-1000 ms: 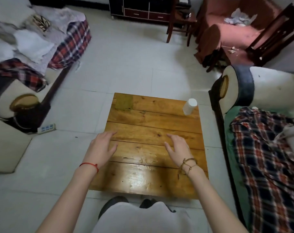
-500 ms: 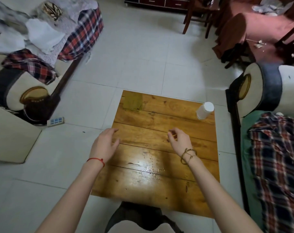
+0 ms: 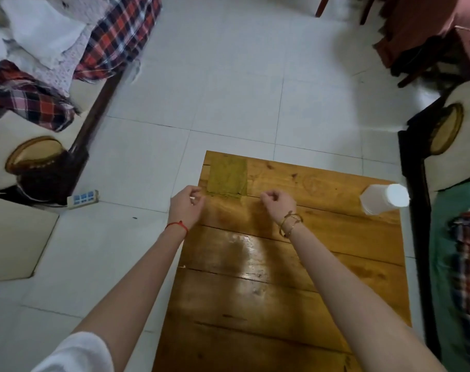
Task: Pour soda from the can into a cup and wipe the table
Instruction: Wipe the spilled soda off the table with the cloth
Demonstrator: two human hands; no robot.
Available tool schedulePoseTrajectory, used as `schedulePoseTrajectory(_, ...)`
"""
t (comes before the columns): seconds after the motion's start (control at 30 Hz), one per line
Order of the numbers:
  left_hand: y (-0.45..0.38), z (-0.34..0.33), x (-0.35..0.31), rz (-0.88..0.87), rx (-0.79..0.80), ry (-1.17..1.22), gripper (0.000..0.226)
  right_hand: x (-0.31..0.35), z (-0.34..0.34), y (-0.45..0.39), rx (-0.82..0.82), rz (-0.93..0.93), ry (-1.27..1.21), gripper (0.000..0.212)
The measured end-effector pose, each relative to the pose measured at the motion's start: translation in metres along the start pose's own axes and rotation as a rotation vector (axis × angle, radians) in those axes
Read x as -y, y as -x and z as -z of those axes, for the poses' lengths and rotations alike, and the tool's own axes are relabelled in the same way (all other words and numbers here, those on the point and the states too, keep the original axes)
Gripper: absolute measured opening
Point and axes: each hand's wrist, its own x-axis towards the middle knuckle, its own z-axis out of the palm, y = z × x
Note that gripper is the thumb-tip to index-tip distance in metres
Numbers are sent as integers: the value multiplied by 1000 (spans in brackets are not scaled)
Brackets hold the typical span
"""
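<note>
A green cloth (image 3: 227, 176) lies flat on the far left corner of the wooden table (image 3: 336, 277). My left hand (image 3: 185, 208) hovers just left of the cloth's near corner, fingers curled and holding nothing. My right hand (image 3: 278, 204) hovers over the table just right of the cloth, fingers also curled, with nothing in it. A white plastic cup (image 3: 384, 200) stands at the table's far right edge, well apart from both hands. No soda can is in view. A shiny wet-looking patch (image 3: 242, 253) shows on the table between my forearms.
A sofa with a plaid blanket (image 3: 465, 264) runs close along the table's right side. Another sofa with piled cloths (image 3: 40, 76) stands at the left. A power strip (image 3: 83, 197) lies on the tiled floor left of the table. Dark chair legs (image 3: 416, 63) stand at the back right.
Both hands have moved forward from the table's middle to the green cloth at the far left corner, and their fingers have curled in. The view has tilted further down.
</note>
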Motion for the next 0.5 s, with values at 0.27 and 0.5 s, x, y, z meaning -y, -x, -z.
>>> schedulePoseTrajectory(0.27,-108,-65,40,109,24,25,35,-17,-61,-119,7,-119,-60,30)
schedulePoseTrajectory(0.5,-151,-101,55,191,13,-14,41,-21,-101,-171,-24,-215,-28,22)
